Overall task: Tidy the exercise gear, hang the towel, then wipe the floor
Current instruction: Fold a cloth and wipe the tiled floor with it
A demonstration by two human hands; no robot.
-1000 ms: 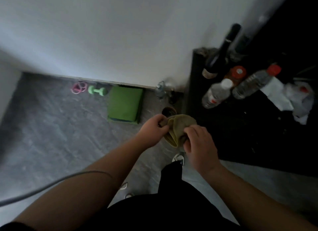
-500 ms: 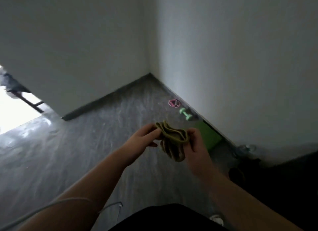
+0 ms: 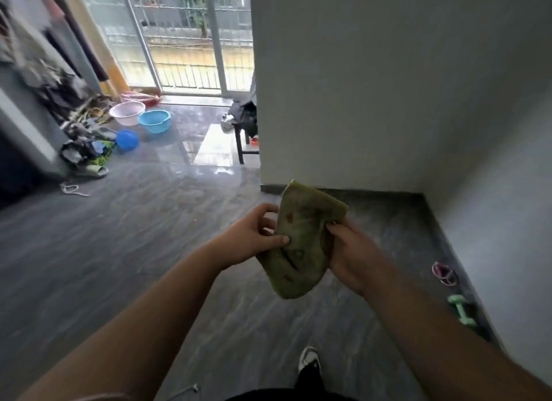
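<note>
Clearly both hands are on the olive-green cloth [image 3: 301,245] at the centre of the frame, held in the air above the grey floor [image 3: 119,266]. The left hand [image 3: 254,239] pinches its left edge between thumb and fingers, closed on the fabric, while the right hand [image 3: 352,257] is wrapped shut around its right edge, so the cloth hangs between them as a folded, stained pad with 1 corner sticking up. Judging by the task, this looks like the cloth for wiping the floor, though whether it is the towel meant for hanging cannot be told. At the right edge of the frame, a pink loop band [image 3: 444,273] and a green dumbbell [image 3: 461,309] lie near the white wall [image 3: 388,87], well apart from the hands. To do the step well, I would flatten the cloth into a neat pad with the cleaner face outward, keep a firm hold with 1 hand, crouch, and press it flat to the floor, wiping in overlapping strokes from the corner outward. In the upper left of the frame, a pink basin [image 3: 127,112] and a blue basin [image 3: 154,120] sit on the floor near the balcony door [image 3: 179,42]; they might serve for rinsing.
</note>
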